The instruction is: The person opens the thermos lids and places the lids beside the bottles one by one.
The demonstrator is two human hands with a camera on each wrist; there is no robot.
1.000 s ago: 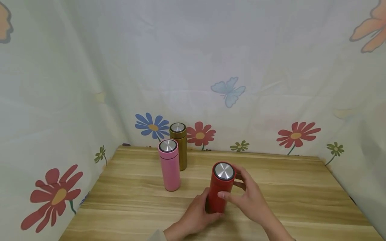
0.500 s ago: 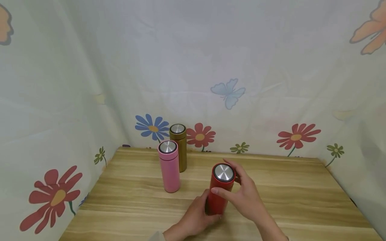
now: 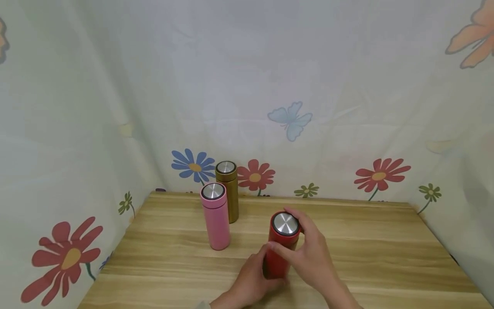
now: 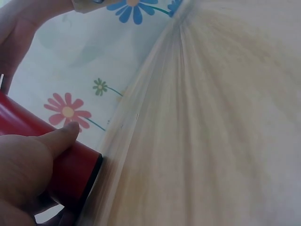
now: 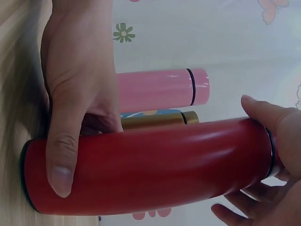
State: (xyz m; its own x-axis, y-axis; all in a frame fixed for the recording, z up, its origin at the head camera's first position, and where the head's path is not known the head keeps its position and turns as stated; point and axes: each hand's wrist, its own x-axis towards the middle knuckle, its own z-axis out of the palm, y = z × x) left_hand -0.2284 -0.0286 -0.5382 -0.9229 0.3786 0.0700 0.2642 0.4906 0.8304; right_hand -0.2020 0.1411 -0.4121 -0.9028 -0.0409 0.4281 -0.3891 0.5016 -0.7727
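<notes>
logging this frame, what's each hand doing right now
Left hand: closed, holding the red bottle near its base.
Right hand: closed, holding the same bottle near its top.

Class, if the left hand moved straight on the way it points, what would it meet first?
The red bottle, which the left hand grips; beyond it, perhaps the right hand, but depth is unclear.

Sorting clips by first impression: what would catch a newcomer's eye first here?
Probably the red bottle, upright at the front, the left hand gripping it low and the right hand round its top. Next, the pink bottle to its left in the head view, with the gold bottle partly hidden behind.
</notes>
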